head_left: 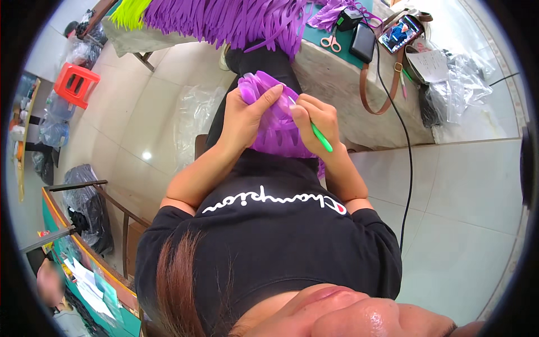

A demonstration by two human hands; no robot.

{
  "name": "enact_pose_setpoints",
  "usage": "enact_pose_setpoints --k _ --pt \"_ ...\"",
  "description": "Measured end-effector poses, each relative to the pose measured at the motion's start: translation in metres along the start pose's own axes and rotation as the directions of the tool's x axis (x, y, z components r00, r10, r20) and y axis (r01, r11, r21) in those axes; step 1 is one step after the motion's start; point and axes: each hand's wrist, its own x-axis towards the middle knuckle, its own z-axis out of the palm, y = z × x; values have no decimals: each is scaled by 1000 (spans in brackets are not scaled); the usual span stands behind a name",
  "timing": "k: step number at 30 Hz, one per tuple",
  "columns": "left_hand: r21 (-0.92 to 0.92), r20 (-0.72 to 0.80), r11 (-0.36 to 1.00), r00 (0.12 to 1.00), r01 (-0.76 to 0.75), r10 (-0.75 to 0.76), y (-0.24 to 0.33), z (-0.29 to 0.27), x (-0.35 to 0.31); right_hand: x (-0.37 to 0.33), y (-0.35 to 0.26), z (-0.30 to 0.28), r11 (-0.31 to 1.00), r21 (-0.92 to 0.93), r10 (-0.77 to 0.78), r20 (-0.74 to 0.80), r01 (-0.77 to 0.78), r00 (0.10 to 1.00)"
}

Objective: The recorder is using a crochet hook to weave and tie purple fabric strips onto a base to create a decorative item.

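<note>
Above the lap, between the 2 hands, is a bunched, glossy purple piece of soft looped strips (275, 144), which the left hand (247, 112) grips at its upper left edge: the thumb lies on top, clamped against fingers curled mostly out of sight, probably to steady slippery material. The right hand (316, 119) has its fingers closed around a slim tool with a smooth, bright green handle (321, 138), held like a pen, with the butt slanting toward the torso and the pale tip at the purple strips, a hold that likely gives fine control close to the left thumb. Beyond the knees, long, flat purple fringe (224, 21) hangs in narrow ribbons over the edge of the worktop (331, 76), with yellow-green fringe (129, 13) at its left end. Scissors with pink ring handles (331, 44) lie on the worktop, seemingly placed for easy reach, near a black rectangular block with rounded corners (362, 43).
</note>
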Motion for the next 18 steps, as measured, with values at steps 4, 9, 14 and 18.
enact_pose_setpoints --k 4,9,14,18 --pt "413 -30 889 972 -199 231 6 -1 -4 2 -2 -7 893 -60 451 120 -447 885" --pt "37 -48 998 997 56 -54 3 -4 7 2 40 -46 241 866 248 382 -438 890" --pt "-117 0 954 960 277 -279 -13 -7 4 8 36 -15 197 936 619 113 -293 777" --pt "-125 31 967 975 221 -219 -10 -1 2 2 17 3 470 740 520 208 -481 828"
